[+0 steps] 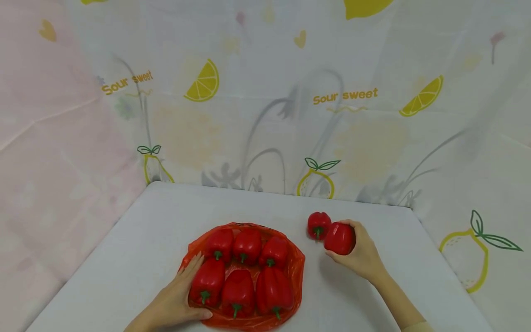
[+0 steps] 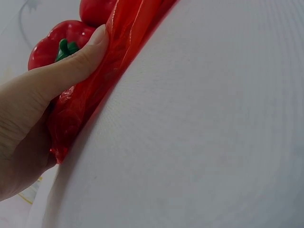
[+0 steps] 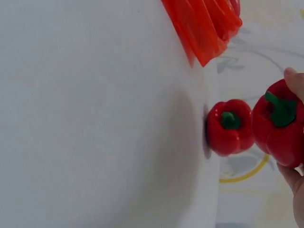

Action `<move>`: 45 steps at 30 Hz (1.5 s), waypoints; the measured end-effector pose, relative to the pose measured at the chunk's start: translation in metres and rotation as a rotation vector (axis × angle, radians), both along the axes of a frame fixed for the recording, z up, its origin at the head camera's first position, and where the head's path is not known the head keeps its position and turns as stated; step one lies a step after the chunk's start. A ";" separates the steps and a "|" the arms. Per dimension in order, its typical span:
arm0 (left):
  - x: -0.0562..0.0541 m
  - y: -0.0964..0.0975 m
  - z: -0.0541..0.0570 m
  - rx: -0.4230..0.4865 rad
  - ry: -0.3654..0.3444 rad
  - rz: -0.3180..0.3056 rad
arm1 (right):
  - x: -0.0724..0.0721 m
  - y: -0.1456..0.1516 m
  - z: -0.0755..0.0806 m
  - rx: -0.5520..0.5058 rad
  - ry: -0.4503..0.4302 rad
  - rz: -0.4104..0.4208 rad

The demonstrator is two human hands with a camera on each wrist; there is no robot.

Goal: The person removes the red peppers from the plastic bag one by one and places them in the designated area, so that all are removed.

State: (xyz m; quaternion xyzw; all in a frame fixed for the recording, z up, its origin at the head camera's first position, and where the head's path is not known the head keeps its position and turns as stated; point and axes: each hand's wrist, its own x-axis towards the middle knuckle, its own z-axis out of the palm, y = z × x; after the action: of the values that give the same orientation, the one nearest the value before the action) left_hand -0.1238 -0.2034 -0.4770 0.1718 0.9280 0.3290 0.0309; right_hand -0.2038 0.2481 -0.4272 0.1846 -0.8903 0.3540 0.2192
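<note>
Gripping a red pepper (image 1: 339,239) in curled right hand (image 1: 365,252) above the worktop (image 1: 162,226), beside a loose pepper (image 1: 319,225), touching the red bag (image 1: 297,267) with spread left hand (image 1: 176,293), best done firmly, without jostling the bag.

The left hand (image 1: 176,293) and right hand (image 1: 362,256) are bare, the left thumbnail (image 2: 99,35) short, and a plain pale beige sleeve (image 1: 418,327) circles the right forearm (image 1: 394,295).

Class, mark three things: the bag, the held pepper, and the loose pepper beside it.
Bag (image 1: 297,267): head view, on its right rim.
Held pepper (image 1: 340,239): head view, middle of its red skin.
Loose pepper (image 3: 227,141): right wrist view, red skin below the stem.
</note>
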 end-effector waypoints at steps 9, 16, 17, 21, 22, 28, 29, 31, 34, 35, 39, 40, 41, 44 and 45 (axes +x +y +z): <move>0.001 0.000 -0.002 -0.006 0.051 -0.011 | -0.019 0.021 -0.002 0.068 -0.144 -0.028; 0.001 0.000 -0.003 -0.003 0.042 -0.012 | -0.036 0.031 -0.007 0.154 -0.231 -0.026; 0.001 0.001 -0.003 -0.002 0.039 -0.014 | -0.039 0.032 -0.008 0.166 -0.237 -0.024; 0.001 0.001 -0.002 0.000 0.035 -0.014 | -0.049 0.034 -0.011 0.218 -0.254 -0.030; 0.001 0.001 -0.002 0.000 0.035 -0.014 | -0.051 0.034 -0.011 0.226 -0.258 -0.028; 0.001 0.001 -0.003 -0.010 0.062 -0.011 | -0.058 0.031 -0.014 0.218 -0.311 -0.032; 0.001 0.001 -0.003 -0.013 0.066 -0.011 | -0.058 0.031 -0.015 0.211 -0.320 -0.034; 0.001 0.001 -0.003 -0.013 0.067 -0.009 | -0.059 0.029 -0.015 0.200 -0.320 -0.033; 0.000 0.001 -0.002 -0.008 0.042 -0.006 | -0.059 0.028 -0.016 0.189 -0.314 -0.041; 0.000 0.001 -0.001 -0.007 0.033 -0.005 | -0.059 0.028 -0.016 0.185 -0.311 -0.050; 0.001 0.001 0.000 -0.004 0.018 -0.002 | -0.059 0.028 -0.019 0.179 -0.285 -0.086; 0.001 0.001 0.000 -0.005 0.019 -0.002 | -0.058 0.028 -0.020 0.177 -0.276 -0.092; 0.001 0.001 0.000 -0.004 0.021 -0.004 | -0.058 0.027 -0.022 0.180 -0.267 -0.098; 0.002 0.001 -0.002 0.002 0.016 -0.002 | -0.054 0.025 -0.025 0.192 -0.262 -0.121; 0.002 0.001 -0.002 0.002 0.013 -0.001 | -0.052 0.024 -0.025 0.194 -0.258 -0.133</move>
State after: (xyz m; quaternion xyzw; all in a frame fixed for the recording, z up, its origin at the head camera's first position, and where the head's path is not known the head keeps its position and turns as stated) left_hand -0.1217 -0.2027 -0.4792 0.1743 0.9278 0.3288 0.0247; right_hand -0.2562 0.2719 -0.4520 0.0987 -0.9513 0.2718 0.1069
